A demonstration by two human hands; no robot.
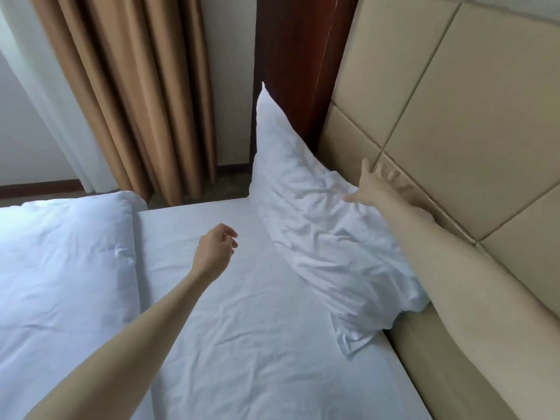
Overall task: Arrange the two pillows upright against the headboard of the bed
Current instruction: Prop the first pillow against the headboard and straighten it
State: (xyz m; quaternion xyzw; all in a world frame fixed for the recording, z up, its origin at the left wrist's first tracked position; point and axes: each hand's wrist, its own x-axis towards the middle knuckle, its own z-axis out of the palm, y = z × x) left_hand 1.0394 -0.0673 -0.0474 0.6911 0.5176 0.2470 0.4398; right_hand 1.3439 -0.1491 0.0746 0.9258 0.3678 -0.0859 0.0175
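Pillow: one white, wrinkled, soft pillow (315, 213) stands on its long edge and leans against the beige padded headboard with square panels (454, 95); its far corner points up in front of the dark red-brown wooden panel (300, 65).
Second pillow: I cannot say for sure where it is (the white puffy bedding (60, 253) at my left side may be a duvet or a pillow).
Right hand: my right hand (365, 189) is open, fingers spread; the thumb touches the top edge of the pillow and the fingers reach to the headboard. It grips nothing.
Left hand: my left hand (216, 247) hangs above the white creased bed sheet (242, 328), fingers loosely curled, half closed, with nothing in it.
Background: brown pleated curtains (130, 95) hang behind the bed, beside a pale sheer curtain (45, 95).
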